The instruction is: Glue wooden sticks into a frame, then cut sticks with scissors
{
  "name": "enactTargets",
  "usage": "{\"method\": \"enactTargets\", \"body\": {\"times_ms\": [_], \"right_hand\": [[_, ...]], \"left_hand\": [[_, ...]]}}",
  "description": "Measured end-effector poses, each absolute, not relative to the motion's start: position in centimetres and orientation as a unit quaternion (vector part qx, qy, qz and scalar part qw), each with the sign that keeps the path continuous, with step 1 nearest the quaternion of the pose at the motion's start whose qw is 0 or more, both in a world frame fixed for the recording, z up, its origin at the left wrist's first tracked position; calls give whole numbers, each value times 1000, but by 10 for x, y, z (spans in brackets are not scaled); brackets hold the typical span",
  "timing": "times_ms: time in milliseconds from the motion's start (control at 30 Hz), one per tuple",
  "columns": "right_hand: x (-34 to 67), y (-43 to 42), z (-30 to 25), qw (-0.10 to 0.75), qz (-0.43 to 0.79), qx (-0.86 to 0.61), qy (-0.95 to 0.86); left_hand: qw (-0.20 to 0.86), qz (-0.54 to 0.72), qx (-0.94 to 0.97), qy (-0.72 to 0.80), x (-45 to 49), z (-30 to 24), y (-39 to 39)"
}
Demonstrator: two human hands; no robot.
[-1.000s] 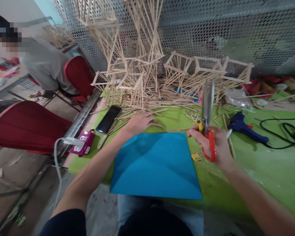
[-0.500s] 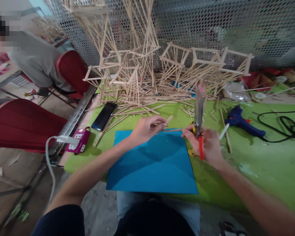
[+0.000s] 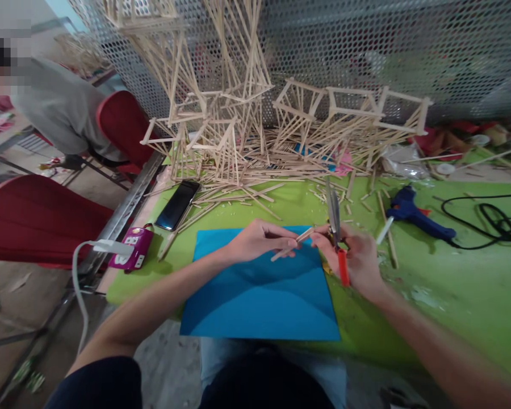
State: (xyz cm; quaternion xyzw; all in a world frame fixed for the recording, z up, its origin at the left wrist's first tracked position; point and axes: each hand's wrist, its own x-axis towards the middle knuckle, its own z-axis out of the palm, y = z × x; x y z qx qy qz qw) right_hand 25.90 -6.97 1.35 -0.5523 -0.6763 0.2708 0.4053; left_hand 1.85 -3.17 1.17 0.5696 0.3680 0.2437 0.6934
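My left hand (image 3: 262, 241) is closed on thin wooden sticks (image 3: 304, 234), pinched between thumb and fingers above a blue sheet (image 3: 255, 301). One stick end slants down to the left over the sheet; how many sticks there are I cannot tell. My right hand (image 3: 357, 255) is wrapped round scissors (image 3: 334, 213) with red handles, the blades pointing up and away from me. Its thumb and fingertip meet the far end of the sticks, close to my left fingers. Part of the scissor handle is hidden by the right hand.
Stick frames (image 3: 221, 130) and a pile of loose sticks stand along a perforated metal screen (image 3: 366, 45). A phone (image 3: 177, 204) and a purple power strip (image 3: 132, 248) lie left. A blue glue gun (image 3: 421, 215) with its cord lies right. A person (image 3: 63, 108) sits at far left.
The left hand has come nearer and turned, so its stick now slants down-left instead of up-right. Both hands have drawn together at the sticks. The scissors have shifted slightly left and lower.
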Motion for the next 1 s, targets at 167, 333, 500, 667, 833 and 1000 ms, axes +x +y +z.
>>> {"method": "enactTargets", "body": {"times_ms": [167, 333, 500, 667, 833, 1000], "right_hand": [[257, -71, 17, 416, 318, -540, -658], [257, -70, 13, 405, 389, -512, -650], [254, -69, 14, 406, 415, -496, -645], [255, -69, 14, 401, 446, -491, -632], [255, -71, 6, 407, 541, -454, -580], [250, -71, 16, 416, 503, -477, -588]], "left_hand": [[810, 201, 421, 354, 19, 11, -29], [839, 194, 368, 353, 24, 8, -31], [850, 193, 349, 345, 24, 6, -31], [855, 199, 350, 327, 25, 7, -32], [850, 191, 353, 341, 27, 8, -34], [842, 196, 389, 317, 25, 8, -34]]}}
